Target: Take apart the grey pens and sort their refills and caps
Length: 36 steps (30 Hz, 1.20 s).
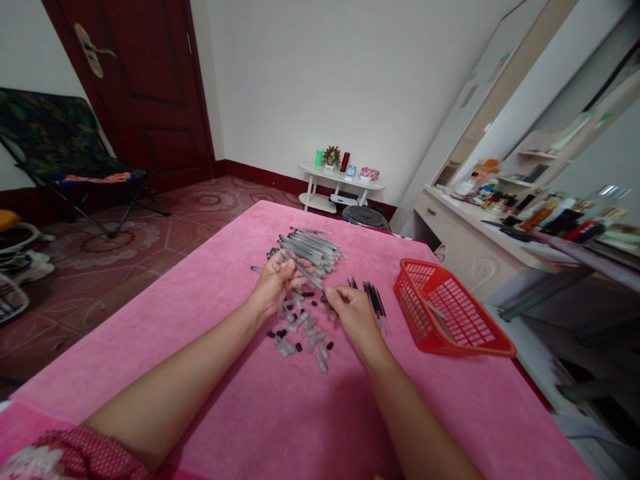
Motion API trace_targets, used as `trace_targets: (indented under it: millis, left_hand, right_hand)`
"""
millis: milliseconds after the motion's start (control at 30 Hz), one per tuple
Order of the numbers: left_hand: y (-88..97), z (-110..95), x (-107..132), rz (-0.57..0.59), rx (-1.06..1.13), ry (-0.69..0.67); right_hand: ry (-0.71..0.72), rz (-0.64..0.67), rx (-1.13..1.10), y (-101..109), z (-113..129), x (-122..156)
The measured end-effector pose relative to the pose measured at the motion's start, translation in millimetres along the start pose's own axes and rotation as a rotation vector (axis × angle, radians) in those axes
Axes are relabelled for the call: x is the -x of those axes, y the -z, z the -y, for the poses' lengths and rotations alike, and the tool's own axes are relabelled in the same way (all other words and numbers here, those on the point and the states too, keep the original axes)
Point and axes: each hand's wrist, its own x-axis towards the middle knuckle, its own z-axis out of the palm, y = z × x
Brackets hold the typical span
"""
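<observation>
My left hand (pixel 280 277) is closed around a translucent grey pen barrel (pixel 306 272), which slants down to the right. At its lower right end my right hand (pixel 353 310) pinches with thumb and forefinger; a cap or tip there is too small to make out. Behind my hands lies a pile of similar pen barrels (pixel 313 248). Below and between my hands are scattered clear pen caps (pixel 313 337) and small black plugs (pixel 299 347). Dark, thin ink refills (pixel 375 300) lie just right of my right hand.
A red plastic basket (pixel 425 330) stands on the right of the pink-covered table (pixel 210 400), with a pale slender piece inside. Beyond it is a dresser (pixel 465 247) crowded with bottles. A low white stand (pixel 313 180) is by the wall, a folding chair (pixel 65 147) at left.
</observation>
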Motion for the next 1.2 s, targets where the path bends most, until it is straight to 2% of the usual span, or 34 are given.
trace_targets:
  millis: [67,233,400,600,767,933,1100,1200]
  left_hand:
    - [0.2,0.0,-0.1,-0.001,-0.001,0.001]
    - [2.4,2.0,-0.2,-0.004,-0.012,-0.006]
    - [4.5,3.8,-0.8,0.001,-0.017,-0.007]
    - [4.0,3.1,-0.6,-0.006,-0.023,-0.007]
    - [2.7,1.9,0.0,-0.006,-0.025,0.001]
    - [2.2,1.3,0.2,-0.008,-0.023,-0.001]
    - [3.4,2.4,-0.5,-0.002,-0.02,-0.002]
    - [4.6,3.2,-0.9,0.003,-0.024,-0.005]
  right_hand:
    - [-0.001,0.007,0.016,-0.1,-1.0,0.1]
    - [0.072,-0.103,0.063,0.0,-0.2,-0.2]
    - [0.003,0.027,0.042,0.2,-8.9,-2.5]
    - [0.09,-0.082,0.103,0.0,-7.4,-2.1]
    - [0.004,0.032,0.054,0.1,-8.8,-2.2]
    - [0.077,-0.079,0.069,0.2,-5.8,-2.2]
    - [-0.018,0.045,0.059,0.1,-10.6,-2.7]
    - [0.018,-0.01,0.098,0.2,-9.8,-2.1]
